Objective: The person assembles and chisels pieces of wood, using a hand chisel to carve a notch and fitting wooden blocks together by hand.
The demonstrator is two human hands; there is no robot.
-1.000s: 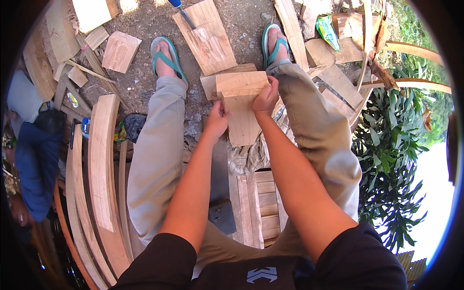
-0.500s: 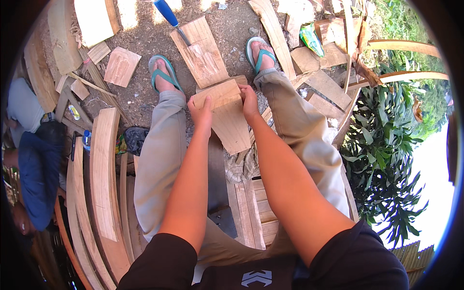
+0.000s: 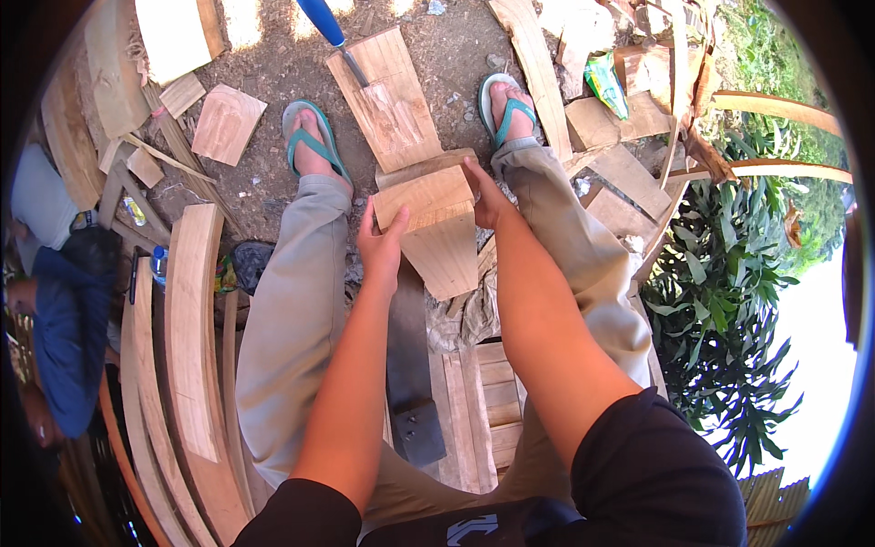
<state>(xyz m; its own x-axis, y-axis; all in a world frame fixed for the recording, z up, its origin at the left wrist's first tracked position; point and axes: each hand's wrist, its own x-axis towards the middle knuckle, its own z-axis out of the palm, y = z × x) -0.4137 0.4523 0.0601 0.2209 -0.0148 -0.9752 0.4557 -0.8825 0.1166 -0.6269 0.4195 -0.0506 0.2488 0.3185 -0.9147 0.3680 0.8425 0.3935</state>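
My left hand (image 3: 381, 244) is closed on the left end of a light wooden block (image 3: 427, 198), thumb on its near face. At the block's right end my right hand (image 3: 489, 199) curls its fingers round the corner. Just beyond the held block lies another wooden piece (image 3: 421, 170), partly covered. A tapered wooden block (image 3: 443, 257) sits directly on the near side, its upper part hidden. Farther off, a board with a rough, gouged face (image 3: 392, 105) lies between my feet, and a blue-handled chisel (image 3: 321, 20) rests its blade on it.
A loose gouged wood piece (image 3: 228, 124) lies left of my left foot. Long curved planks (image 3: 193, 319) stand at the left, beside another person (image 3: 68, 310). Wood scraps and a green packet (image 3: 605, 84) are at the far right. A dark flat metal piece (image 3: 417, 428) lies between my legs.
The held block has come slightly nearer and more of the piece beyond it shows. My left hand sits a little lower against its near edge. The chisel and gouged board stay together.
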